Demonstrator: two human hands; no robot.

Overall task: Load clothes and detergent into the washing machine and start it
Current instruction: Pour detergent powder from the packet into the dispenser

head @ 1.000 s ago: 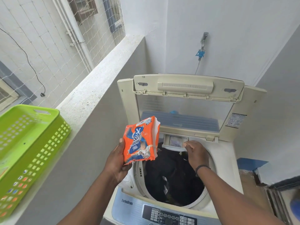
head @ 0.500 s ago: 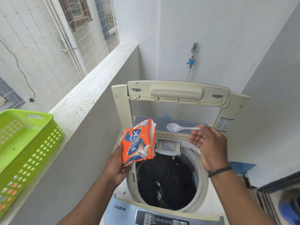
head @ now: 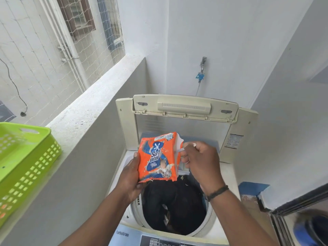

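A top-loading washing machine (head: 229, 174) stands in front of me with its lid (head: 184, 105) raised. Dark clothes (head: 170, 206) fill its drum. My left hand (head: 130, 176) grips an orange detergent packet (head: 158, 157) upright over the drum's far left rim. My right hand (head: 200, 160) pinches a white plastic spoon (head: 182, 149) whose bowl is pushed into the packet's open top and is hidden there. The small detergent drawer (head: 182, 172) sticks out at the drum's far rim, mostly covered by my right hand.
A green perforated plastic basket (head: 26, 157) sits on the concrete ledge (head: 92, 107) at the left. A tap (head: 202, 68) with a hose is on the wall behind the machine. The control panel (head: 159, 241) lies along the near edge. A metal-framed object stands at the lower right.
My right hand left the detergent drawer, came up with the white spoon and moved left, putting the spoon into the packet's open top. The packet stayed in my left hand.
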